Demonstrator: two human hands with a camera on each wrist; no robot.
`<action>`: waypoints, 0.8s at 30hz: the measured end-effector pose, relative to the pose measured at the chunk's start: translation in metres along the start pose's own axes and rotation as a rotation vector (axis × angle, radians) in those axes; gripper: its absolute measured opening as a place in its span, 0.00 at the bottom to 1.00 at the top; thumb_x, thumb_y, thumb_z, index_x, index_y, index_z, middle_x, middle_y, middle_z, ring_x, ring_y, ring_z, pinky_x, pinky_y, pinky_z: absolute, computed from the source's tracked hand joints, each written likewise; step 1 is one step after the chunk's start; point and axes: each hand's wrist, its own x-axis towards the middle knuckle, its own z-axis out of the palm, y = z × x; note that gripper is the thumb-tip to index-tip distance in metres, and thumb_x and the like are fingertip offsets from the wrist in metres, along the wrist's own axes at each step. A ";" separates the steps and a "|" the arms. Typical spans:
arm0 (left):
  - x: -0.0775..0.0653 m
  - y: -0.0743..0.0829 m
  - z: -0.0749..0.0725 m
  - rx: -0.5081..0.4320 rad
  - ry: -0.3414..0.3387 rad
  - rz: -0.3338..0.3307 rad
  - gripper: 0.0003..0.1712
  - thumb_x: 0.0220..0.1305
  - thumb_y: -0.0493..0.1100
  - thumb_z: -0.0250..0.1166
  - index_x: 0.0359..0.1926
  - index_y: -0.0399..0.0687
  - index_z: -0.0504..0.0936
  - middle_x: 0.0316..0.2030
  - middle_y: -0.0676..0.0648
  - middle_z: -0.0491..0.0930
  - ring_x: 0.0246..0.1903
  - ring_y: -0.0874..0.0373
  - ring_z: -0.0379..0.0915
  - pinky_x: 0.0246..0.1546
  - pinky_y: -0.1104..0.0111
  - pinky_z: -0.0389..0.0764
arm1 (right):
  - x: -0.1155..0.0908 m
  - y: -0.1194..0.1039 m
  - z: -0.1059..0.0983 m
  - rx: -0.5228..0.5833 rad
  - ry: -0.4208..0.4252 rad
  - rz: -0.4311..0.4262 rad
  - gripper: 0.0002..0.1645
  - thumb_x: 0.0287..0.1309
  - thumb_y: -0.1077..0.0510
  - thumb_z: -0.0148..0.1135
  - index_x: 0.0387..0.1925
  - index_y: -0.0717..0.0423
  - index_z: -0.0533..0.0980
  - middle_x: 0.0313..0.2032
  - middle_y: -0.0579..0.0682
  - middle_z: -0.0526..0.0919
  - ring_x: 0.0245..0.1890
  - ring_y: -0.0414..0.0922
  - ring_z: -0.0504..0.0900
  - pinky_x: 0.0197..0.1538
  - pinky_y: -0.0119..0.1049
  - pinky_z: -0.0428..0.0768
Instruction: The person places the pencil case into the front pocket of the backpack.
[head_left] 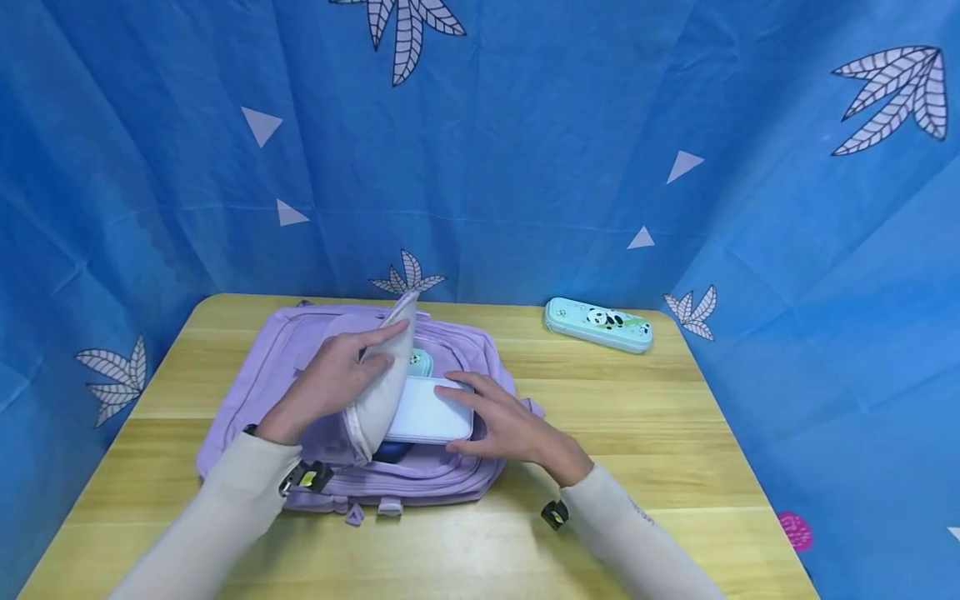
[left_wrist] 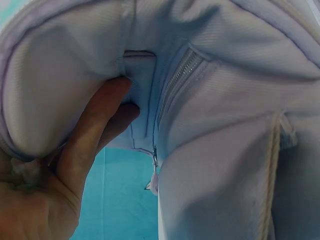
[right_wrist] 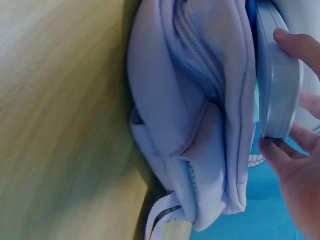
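A lilac backpack (head_left: 255, 375) lies on the table with its front compartment unzipped. My left hand (head_left: 333, 377) grips the raised front flap (head_left: 384, 396), and its fingers (left_wrist: 95, 117) show against the pale lining in the left wrist view. On the opening's right side, my right hand (head_left: 506, 421) holds a white hard-shell case (head_left: 429, 414) by its right end. In the right wrist view, fingers and thumb span the edges of this case (right_wrist: 280, 95). Partly hidden behind the white case is a mint-green case (head_left: 422, 362). Something dark blue (head_left: 392, 452) shows below it in the opening.
A mint pencil case (head_left: 600, 325) with a panda picture lies at the table's back right. Blue patterned cloth (head_left: 525, 150) hangs along the back and sides of the wooden table (head_left: 637, 433). Zipper pulls and a strap end (head_left: 390, 506) hang at the backpack's near edge.
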 end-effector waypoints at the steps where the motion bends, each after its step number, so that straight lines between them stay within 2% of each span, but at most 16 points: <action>1: 0.000 0.000 -0.001 -0.002 0.001 -0.003 0.31 0.80 0.36 0.61 0.80 0.56 0.74 0.75 0.29 0.73 0.24 0.55 0.69 0.29 0.61 0.78 | -0.001 0.001 0.000 0.009 -0.001 0.001 0.50 0.62 0.44 0.81 0.81 0.47 0.70 0.81 0.54 0.66 0.79 0.54 0.68 0.76 0.53 0.75; 8: 0.000 0.000 -0.003 -0.013 0.000 -0.010 0.31 0.81 0.37 0.62 0.80 0.57 0.73 0.76 0.29 0.71 0.26 0.54 0.69 0.30 0.61 0.79 | -0.011 0.008 -0.002 0.043 0.014 0.031 0.49 0.61 0.45 0.82 0.80 0.47 0.71 0.82 0.52 0.66 0.81 0.54 0.66 0.78 0.56 0.72; 14: -0.001 -0.001 -0.003 -0.014 0.006 -0.006 0.31 0.81 0.37 0.62 0.80 0.56 0.73 0.76 0.29 0.71 0.31 0.52 0.72 0.32 0.61 0.79 | -0.021 0.015 -0.001 0.054 0.072 0.053 0.47 0.60 0.47 0.83 0.77 0.49 0.74 0.79 0.54 0.71 0.78 0.57 0.72 0.75 0.59 0.75; 17: -0.001 -0.001 -0.004 -0.016 0.007 -0.007 0.31 0.81 0.37 0.62 0.80 0.56 0.73 0.76 0.30 0.71 0.34 0.51 0.73 0.34 0.61 0.79 | -0.025 0.018 0.001 0.056 0.107 0.058 0.47 0.59 0.47 0.84 0.76 0.51 0.74 0.77 0.54 0.74 0.77 0.55 0.73 0.76 0.56 0.74; 21: -0.002 0.000 -0.004 -0.016 0.007 -0.009 0.31 0.81 0.37 0.62 0.80 0.56 0.73 0.77 0.30 0.70 0.36 0.49 0.74 0.35 0.61 0.79 | -0.028 0.019 0.005 0.051 0.157 0.041 0.49 0.55 0.48 0.86 0.75 0.54 0.74 0.74 0.55 0.77 0.75 0.55 0.76 0.77 0.54 0.74; 24: -0.002 0.000 -0.004 -0.013 0.009 -0.012 0.31 0.81 0.37 0.62 0.80 0.57 0.73 0.77 0.30 0.70 0.41 0.48 0.76 0.37 0.60 0.80 | -0.029 0.017 0.008 0.037 0.189 0.032 0.50 0.53 0.48 0.87 0.75 0.55 0.75 0.73 0.55 0.78 0.74 0.56 0.77 0.74 0.57 0.76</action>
